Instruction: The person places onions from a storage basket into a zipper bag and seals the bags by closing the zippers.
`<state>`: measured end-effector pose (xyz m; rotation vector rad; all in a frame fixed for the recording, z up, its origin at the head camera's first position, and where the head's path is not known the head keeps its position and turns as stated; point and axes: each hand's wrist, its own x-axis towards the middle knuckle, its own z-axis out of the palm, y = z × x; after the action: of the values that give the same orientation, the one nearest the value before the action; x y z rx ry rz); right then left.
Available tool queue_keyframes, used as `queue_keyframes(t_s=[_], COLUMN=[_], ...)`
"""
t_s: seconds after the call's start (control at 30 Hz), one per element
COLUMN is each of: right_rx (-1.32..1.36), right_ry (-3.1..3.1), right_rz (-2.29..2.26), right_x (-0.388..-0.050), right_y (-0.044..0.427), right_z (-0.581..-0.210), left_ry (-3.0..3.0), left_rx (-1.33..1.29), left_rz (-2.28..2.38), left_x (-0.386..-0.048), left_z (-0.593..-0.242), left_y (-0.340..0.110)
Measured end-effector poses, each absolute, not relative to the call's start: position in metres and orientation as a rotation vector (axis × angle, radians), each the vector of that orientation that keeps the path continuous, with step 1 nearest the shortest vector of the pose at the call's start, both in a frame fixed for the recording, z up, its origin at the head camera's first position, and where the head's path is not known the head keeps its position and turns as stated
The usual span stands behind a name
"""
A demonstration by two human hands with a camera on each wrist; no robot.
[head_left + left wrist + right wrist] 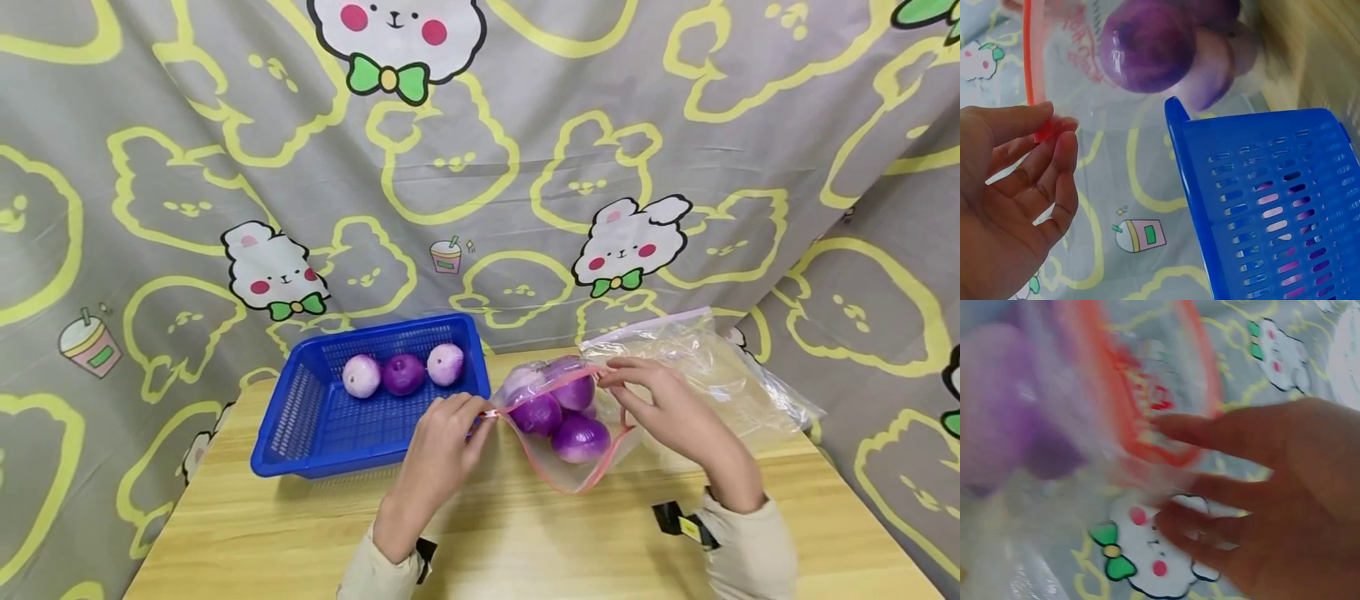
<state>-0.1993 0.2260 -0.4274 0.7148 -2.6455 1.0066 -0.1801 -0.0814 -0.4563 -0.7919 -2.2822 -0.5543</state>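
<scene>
In the head view, a clear zip bag (572, 482) with a red-edged mouth holds several purple onions (581, 438), its opening facing the person. My left hand (444, 437) pinches the left end of the red zip edge, and the left wrist view shows thumb and fingertips on that red corner (1054, 129). At the bag's right side, my right hand (671, 408) has its fingers spread and fairly straight at the rim. The right wrist view is blurred; thumb and fingers stand apart around the red edge (1166, 456), and firm contact is hard to make out.
A blue perforated basket (300, 417) stands left of the bag, with a dark purple onion (402, 374) between two paler onions (362, 376). More clear plastic bags (720, 375) lie at the right. A patterned curtain (525, 192) hangs behind the wooden table (525, 550).
</scene>
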Motion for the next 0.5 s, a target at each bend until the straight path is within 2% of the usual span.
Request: queue_keyframes(t_s=[0.2, 0.5], right_rx=[0.811, 0.872], right_ry=[-2.900, -3.078], right_rz=[1.017, 0.840], right_x=[-0.183, -0.186], right_y=[0.243, 0.228], right_z=[-0.421, -0.429], left_ry=[-2.278, -2.259], left_rx=[-0.747, -0.665], left_rz=[-0.603, -0.656], left_x=[-0.179, -0.181], left_z=[-0.452, -0.452], left_y=[-0.085, -0.088])
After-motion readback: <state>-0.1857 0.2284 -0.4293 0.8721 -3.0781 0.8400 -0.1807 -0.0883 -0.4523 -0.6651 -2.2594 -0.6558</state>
